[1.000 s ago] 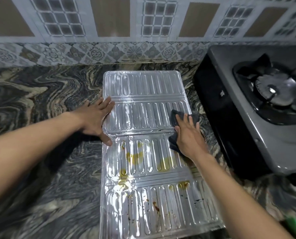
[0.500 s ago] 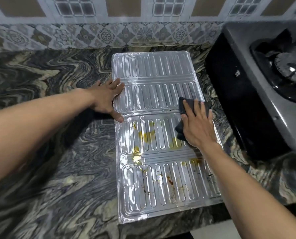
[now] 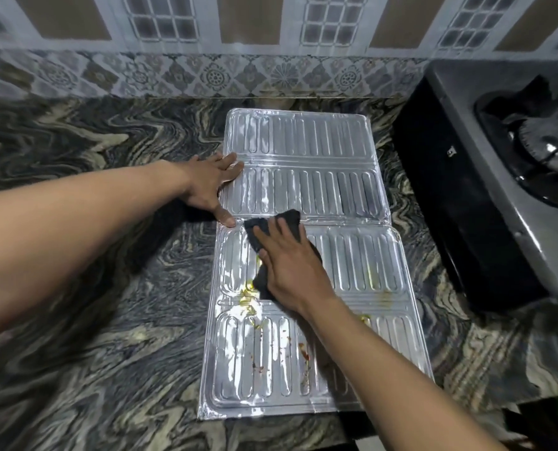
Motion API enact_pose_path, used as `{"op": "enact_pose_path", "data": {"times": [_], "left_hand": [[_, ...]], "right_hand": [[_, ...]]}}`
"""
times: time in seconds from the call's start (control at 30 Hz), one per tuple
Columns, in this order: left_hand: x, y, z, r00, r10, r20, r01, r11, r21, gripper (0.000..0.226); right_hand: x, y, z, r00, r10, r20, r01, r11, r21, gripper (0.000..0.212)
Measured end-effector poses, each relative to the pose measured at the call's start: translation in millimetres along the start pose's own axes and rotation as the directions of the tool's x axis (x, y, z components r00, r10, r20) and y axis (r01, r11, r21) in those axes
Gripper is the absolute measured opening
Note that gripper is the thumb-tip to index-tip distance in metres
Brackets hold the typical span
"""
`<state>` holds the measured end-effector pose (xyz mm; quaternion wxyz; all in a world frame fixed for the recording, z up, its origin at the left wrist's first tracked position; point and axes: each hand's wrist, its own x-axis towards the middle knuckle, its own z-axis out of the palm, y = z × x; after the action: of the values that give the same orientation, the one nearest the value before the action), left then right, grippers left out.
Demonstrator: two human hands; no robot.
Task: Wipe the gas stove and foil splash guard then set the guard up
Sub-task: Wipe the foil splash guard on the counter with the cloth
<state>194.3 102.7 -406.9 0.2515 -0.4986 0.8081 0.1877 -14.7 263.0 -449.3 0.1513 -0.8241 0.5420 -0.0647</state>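
single head-worn wide-angle view from close above the marble counter (image 3: 92, 304), forward and down toward the tiled wall (image 3: 261, 24)

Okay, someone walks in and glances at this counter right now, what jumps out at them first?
The shiny foil splash guard lies flat in the middle of the marbled countertop, with yellow and reddish stains on its near panels. On it, the right hand presses a dark cloth, while the left hand rests on its left edge. The gas stove sits to the right.
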Motion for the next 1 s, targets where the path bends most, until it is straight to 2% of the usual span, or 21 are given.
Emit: {"op": "enact_pose_path", "data": {"times": [0.1, 0.33, 0.47, 0.57, 0.63, 0.73, 0.8, 0.87, 1.0], "left_hand": [[0, -2, 1, 1.000, 0.005, -0.010, -0.005, 1.000, 0.011, 0.147], [-1, -1, 0, 1.000, -0.016, -0.013, 0.016, 1.000, 0.000, 0.137], [1, -3, 1, 1.000, -0.014, -0.019, 0.014, 1.000, -0.002, 0.133], [4, -5, 4, 0.999, -0.012, -0.033, 0.012, 1.000, 0.012, 0.134], [5, -5, 5, 0.999, -0.008, -0.044, 0.009, 1.000, 0.022, 0.135], [6, -5, 3, 0.999, -0.010, -0.041, 0.011, 0.999, 0.034, 0.140], [6, -5, 3, 0.999, -0.015, -0.029, 0.016, 0.999, 0.034, 0.142], [6, -5, 4, 0.999, -0.023, -0.025, 0.023, 0.999, 0.024, 0.142], [6, -4, 5, 1.000, -0.027, -0.013, 0.027, 1.000, 0.003, 0.145]], "right_hand": [[-16, 2, 2, 0.991, -0.129, 0.032, 0.129, 0.991, 0.023, 0.049], [-24, 20, -1, 0.982, -0.180, 0.052, 0.180, 0.984, 0.013, 0.048], [-14, 31, -4, 0.995, -0.098, 0.026, 0.098, 0.995, 0.025, 0.050], [-1, 17, -2, 1.000, -0.008, 0.029, 0.009, 0.999, -0.034, 0.059], [-1, 0, 2, 0.998, -0.050, 0.038, 0.053, 0.996, -0.076, 0.066], [-19, -10, 8, 0.980, -0.187, 0.075, 0.191, 0.980, -0.054, 0.062], [-31, 1, 6, 0.973, -0.214, 0.088, 0.219, 0.975, -0.047, 0.060], [-34, 21, -1, 0.989, -0.140, 0.048, 0.143, 0.988, -0.057, 0.060], [-36, 72, -23, 0.991, 0.130, -0.035, -0.132, 0.989, -0.072, 0.058]]}}
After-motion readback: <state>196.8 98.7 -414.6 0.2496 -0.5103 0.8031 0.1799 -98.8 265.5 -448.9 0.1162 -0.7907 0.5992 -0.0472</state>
